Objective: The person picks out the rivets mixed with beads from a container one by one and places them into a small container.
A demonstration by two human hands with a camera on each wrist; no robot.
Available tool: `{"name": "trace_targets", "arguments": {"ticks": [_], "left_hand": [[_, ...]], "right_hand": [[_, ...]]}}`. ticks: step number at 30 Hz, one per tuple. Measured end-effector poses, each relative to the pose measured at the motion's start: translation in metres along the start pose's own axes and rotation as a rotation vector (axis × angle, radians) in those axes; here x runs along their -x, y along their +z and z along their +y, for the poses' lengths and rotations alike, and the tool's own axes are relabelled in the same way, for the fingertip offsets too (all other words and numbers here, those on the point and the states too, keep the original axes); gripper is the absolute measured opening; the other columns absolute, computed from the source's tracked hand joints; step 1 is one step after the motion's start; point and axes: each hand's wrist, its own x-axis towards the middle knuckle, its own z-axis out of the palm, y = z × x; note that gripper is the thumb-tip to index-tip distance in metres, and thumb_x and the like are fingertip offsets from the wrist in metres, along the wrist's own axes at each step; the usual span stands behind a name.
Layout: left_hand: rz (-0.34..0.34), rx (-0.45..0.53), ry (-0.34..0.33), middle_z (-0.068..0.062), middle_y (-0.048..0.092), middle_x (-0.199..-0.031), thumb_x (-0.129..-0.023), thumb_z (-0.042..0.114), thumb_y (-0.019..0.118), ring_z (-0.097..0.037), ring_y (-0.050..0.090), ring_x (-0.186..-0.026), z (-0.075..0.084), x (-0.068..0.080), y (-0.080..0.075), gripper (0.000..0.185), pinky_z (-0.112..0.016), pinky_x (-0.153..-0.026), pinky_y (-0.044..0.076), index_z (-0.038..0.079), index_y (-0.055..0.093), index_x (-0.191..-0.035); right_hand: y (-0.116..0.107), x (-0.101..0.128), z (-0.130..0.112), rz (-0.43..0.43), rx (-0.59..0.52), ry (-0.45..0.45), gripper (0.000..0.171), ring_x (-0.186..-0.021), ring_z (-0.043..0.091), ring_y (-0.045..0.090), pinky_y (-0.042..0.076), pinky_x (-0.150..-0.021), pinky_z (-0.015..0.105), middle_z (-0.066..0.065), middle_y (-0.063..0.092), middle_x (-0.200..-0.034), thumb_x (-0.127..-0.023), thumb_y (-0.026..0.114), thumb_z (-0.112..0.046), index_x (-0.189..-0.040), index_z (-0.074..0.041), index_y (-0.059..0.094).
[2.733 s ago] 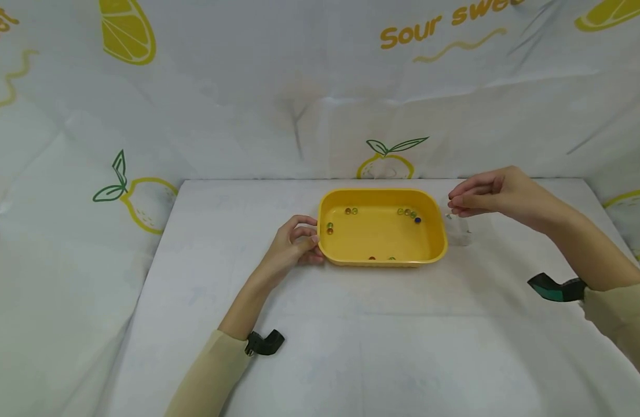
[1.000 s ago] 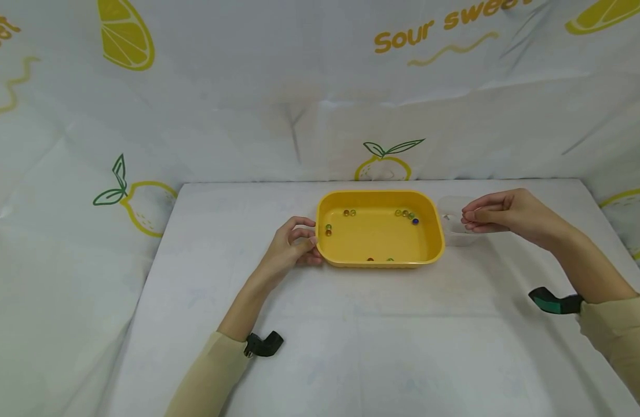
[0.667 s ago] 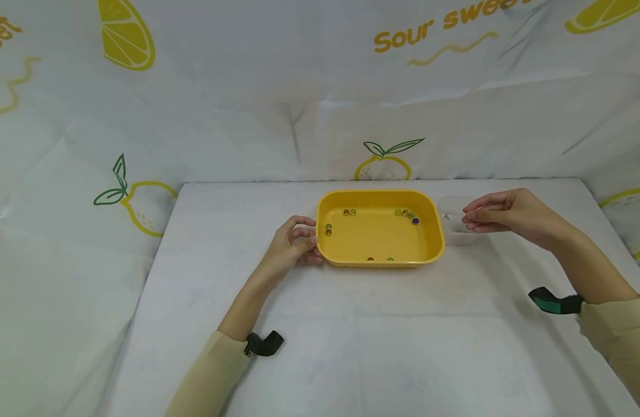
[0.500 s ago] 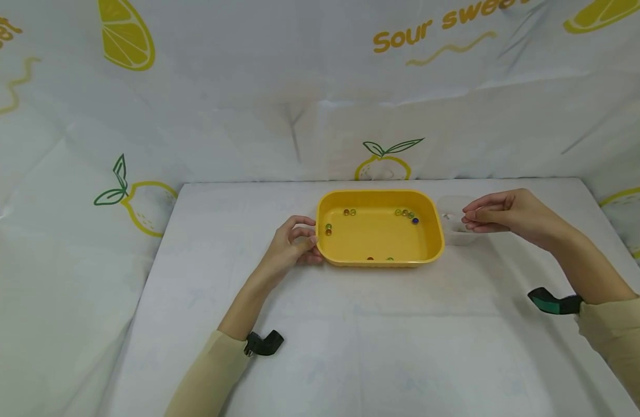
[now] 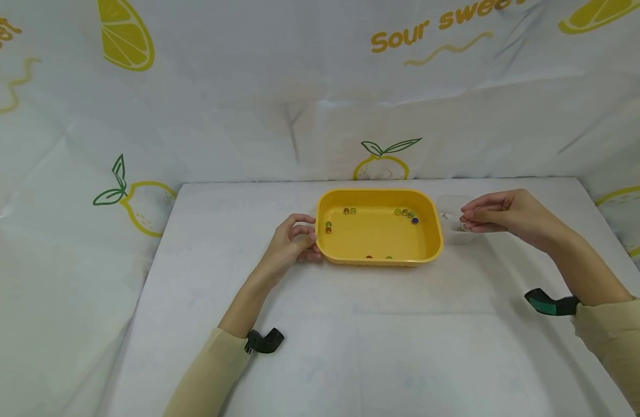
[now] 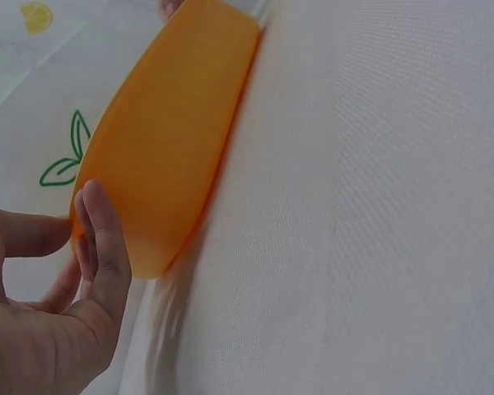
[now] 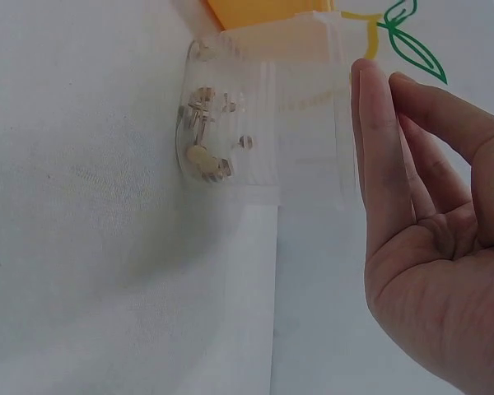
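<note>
My left hand [image 5: 290,243] grips the left end of a yellow plastic basin [image 5: 379,246], its fingers and thumb curled against the rim and outer wall. Several glass marbles lie in the basin, among them a dark blue marble [image 5: 415,220] and an amber one [image 5: 346,211]. Over the mouth of a clear plastic box [image 5: 452,236] hovers my right hand [image 5: 502,213], fingertips drawn together with the thumb. Whether something small sits between them is hidden. In the right wrist view, several small shiny pieces [image 7: 202,156] rest at the bottom of the box.
The box stands just right of the basin on a white-covered table [image 5: 320,359]. Behind and left rises a white cloth [image 5: 220,104] with lemon prints. A black wrist camera [image 5: 264,340] sits on the left wrist, another black camera [image 5: 551,302] on the right.
Since the earliest frame my right hand has moved slightly right and down in the view, from the basin side to over the clear box. The left hand keeps its place on the basin.
</note>
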Motion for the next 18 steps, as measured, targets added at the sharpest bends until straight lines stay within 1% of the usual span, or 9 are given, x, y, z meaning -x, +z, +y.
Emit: {"name": "trace_targets", "arguments": {"ticks": [6, 9, 13, 18], "left_hand": [[0.000, 0.001, 0.000, -0.016, 0.063, -0.118, -0.108, 0.005, 0.061, -0.018, 0.073, -0.082, 0.000, 0.000, -0.001, 0.036, -0.031, -0.078, 0.071, 0.009, 0.052, -0.143], [0.002, -0.005, -0.004, -0.016, 0.064, -0.117, -0.108, 0.005, 0.062, -0.019, 0.073, -0.083, 0.000, 0.001, -0.002, 0.036, -0.033, -0.081, 0.071, 0.009, 0.052, -0.142], [0.016, -0.039, -0.015, -0.011, 0.065, -0.113, -0.106, 0.005, 0.063, -0.021, 0.074, -0.084, 0.000, 0.003, -0.005, 0.037, -0.037, -0.085, 0.072, 0.009, 0.053, -0.142], [0.049, -0.099, -0.011, -0.008, 0.064, -0.108, -0.102, 0.002, 0.060, -0.022, 0.075, -0.083, 0.001, 0.006, -0.012, 0.040, -0.037, -0.084, 0.071, 0.007, 0.055, -0.141]], "right_hand": [[0.005, 0.001, -0.005, 0.027, 0.024, -0.007, 0.033, -0.099, 0.016, 0.083, 0.070, -0.088, 0.034, -0.004, 0.085, -0.105, -0.107, 0.071, -0.021, -0.129, 0.004, 0.072], [0.007, 0.003, -0.007, 0.054, 0.038, -0.024, 0.035, -0.097, 0.015, 0.083, 0.070, -0.087, 0.032, -0.008, 0.084, -0.104, -0.107, 0.072, -0.022, -0.129, 0.004, 0.071], [0.010, 0.004, -0.009, 0.092, 0.053, -0.071, 0.035, -0.093, 0.013, 0.083, 0.070, -0.083, 0.030, -0.013, 0.083, -0.101, -0.107, 0.072, -0.020, -0.129, 0.006, 0.070], [0.012, 0.005, -0.012, 0.142, 0.064, -0.096, 0.035, -0.092, 0.013, 0.083, 0.070, -0.082, 0.028, -0.015, 0.082, -0.100, -0.107, 0.072, -0.020, -0.130, 0.006, 0.069]]}}
